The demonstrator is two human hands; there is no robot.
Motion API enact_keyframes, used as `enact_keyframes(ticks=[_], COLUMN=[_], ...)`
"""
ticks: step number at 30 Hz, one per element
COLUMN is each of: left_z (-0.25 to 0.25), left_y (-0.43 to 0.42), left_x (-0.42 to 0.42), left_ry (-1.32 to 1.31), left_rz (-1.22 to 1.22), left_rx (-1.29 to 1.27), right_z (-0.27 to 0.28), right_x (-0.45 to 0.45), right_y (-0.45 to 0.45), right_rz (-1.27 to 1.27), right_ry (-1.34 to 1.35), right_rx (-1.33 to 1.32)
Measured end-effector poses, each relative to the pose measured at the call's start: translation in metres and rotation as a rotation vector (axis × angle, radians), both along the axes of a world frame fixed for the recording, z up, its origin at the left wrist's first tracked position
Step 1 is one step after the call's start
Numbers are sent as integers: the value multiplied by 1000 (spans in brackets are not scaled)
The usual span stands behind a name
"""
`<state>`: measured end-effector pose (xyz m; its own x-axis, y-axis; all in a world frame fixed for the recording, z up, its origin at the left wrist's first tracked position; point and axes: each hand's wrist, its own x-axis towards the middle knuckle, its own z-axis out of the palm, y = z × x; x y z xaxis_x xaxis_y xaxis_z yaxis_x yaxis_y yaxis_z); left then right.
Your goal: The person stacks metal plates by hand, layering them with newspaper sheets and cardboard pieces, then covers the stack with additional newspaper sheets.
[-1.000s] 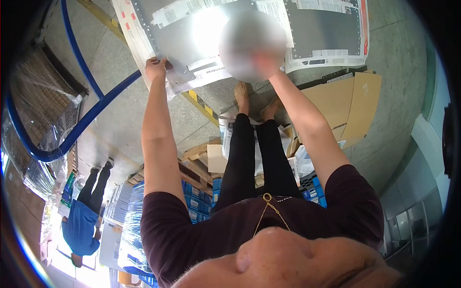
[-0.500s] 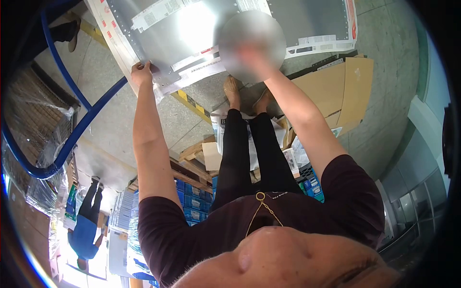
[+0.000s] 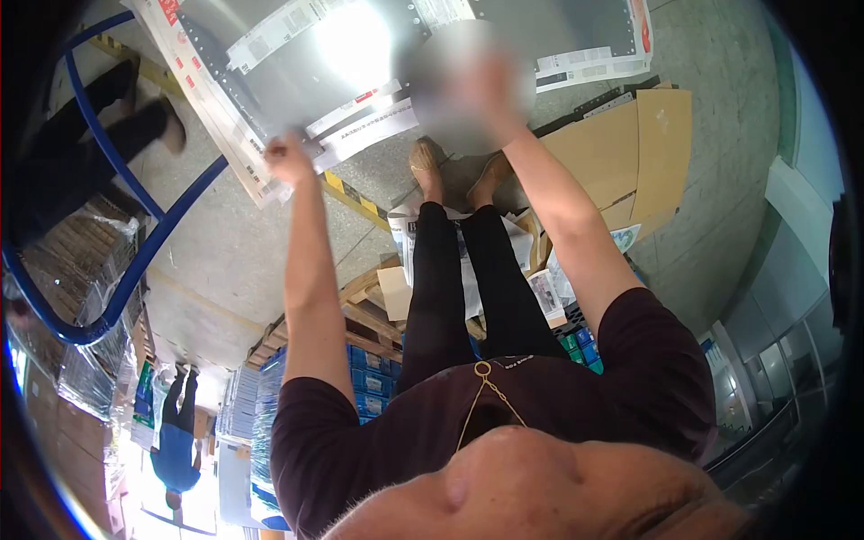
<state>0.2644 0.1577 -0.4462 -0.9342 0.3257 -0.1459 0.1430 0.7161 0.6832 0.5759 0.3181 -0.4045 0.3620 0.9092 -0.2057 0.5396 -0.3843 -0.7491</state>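
Observation:
A large grey metal panel (image 3: 279,88), with rows of small holes and strips of printed paper, lies across the top of the view. At its near left edge is my left hand (image 3: 288,162), smeared by motion, its fingers curled around something small and dark that I cannot make out. Over the panel's near middle reaches my right hand (image 3: 495,90); a round blurred patch hides its fingers and whatever they touch. More printed paper (image 3: 367,129) runs along the panel's near edge.
Blue tubing (image 3: 148,247) curves at left, beside a passing person's dark-trousered legs (image 3: 135,139). Flattened cardboard (image 3: 663,148) lies at right. Newspaper, wooden pallets and blue boxes (image 3: 371,381) surround my legs. Another person in blue (image 3: 175,454) is at lower left.
The view has shifted. My left hand has moved right relative to the panel's left edge. The dark-trousered legs have come further in at the upper left; the person in blue looks smaller.

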Motion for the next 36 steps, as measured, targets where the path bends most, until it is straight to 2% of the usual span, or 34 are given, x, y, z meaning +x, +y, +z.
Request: enact_keyframes(ticks=[1,2,3,5,7,10,13,16,19,23,24,26,27,29,31,33,35,36], left_z=[-24,-4,-8,20,12,13,9,1,-13,-13,-29,-28,-13,-12,-11,-10,-24,-12], left_y=[-17,-8,-16,1,8,22,26,25,23,24,19,21,25,15,-5,-37,-77,-84], left_x=[12,45,57,86,95,104,110,107,101,101,97,94,99,101,113,129,136,151], left_ry=[-490,-724,-926,-1118,-1184,-1118,-925,-885,-906,-912,-891,-949,-979,-959,-902,-885,-1036,-1014], left_rz=[35,186,161,277,333,349,339,241,188,164,123,37,3,-3,-72,-214,-308,-370], left_rx=[335,307,281,296,355,286,204,129,112,79,94,11,11,-4,-30,-112,-184,-330], right_z=[-7,-15,-20,-21,-17,-18,-17,-24,-37,-17,-25,-31,-33,-4,4,-20,-63,-62], right_x=[4,7,10,17,15,20,24,32,40,41,41,44,54,69,97,131,179,205], right_y=[8,13,18,28,28,26,23,16,14,9,5,-8,-13,-44,-87,-155,-235,-268], right_rz=[21,40,136,329,381,431,474,449,457,439,417,313,329,246,256,266,368,342], right_ry=[-116,-231,-211,-180,-180,-115,-128,-99,-65,-6,-119,-159,64,65,89,74,10,62], right_rx=[23,44,-58,-257,-251,-259,-324,-383,-390,-407,-369,-329,-452,-330,-379,-381,-468,-557])
